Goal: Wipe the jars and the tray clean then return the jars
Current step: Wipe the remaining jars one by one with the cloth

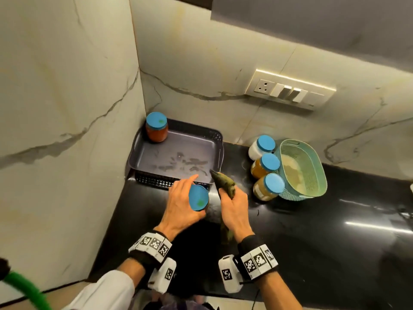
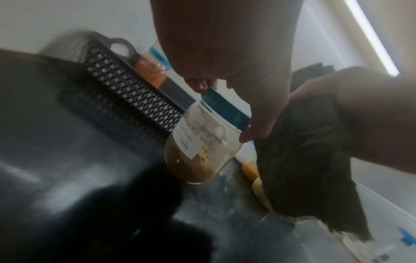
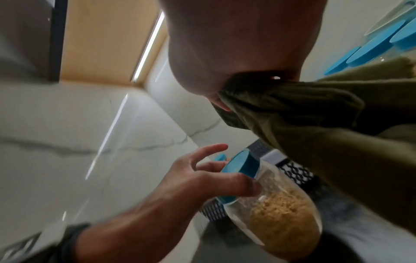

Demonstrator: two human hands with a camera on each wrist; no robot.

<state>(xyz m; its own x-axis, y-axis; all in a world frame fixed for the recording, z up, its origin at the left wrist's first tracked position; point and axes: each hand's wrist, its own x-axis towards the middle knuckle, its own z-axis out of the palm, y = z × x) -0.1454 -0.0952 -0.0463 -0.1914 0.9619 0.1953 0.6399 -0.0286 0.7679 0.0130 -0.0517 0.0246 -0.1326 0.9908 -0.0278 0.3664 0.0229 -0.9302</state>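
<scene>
My left hand point(image 1: 182, 204) grips a clear jar point(image 1: 199, 198) with a blue lid just in front of the dark tray point(image 1: 143, 151); the jar point(image 3: 276, 210) holds yellow-brown grains and is tilted off the black counter. My right hand point(image 1: 232, 206) beside it holds a bunched olive-green cloth point(image 1: 223, 182), whose tip points at the tray's near right corner. A jar of red contents point(image 1: 156, 128) stands in the tray's far left corner. The tray floor shows smeared streaks. In the left wrist view the jar point(image 2: 202, 147) bears a white label.
Three blue-lidded jars point(image 1: 266, 166) stand in a row on the counter right of the tray, beside a teal perforated basket point(image 1: 312, 175). Marble walls close the corner at left and behind. A switch plate point(image 1: 290, 90) sits on the back wall.
</scene>
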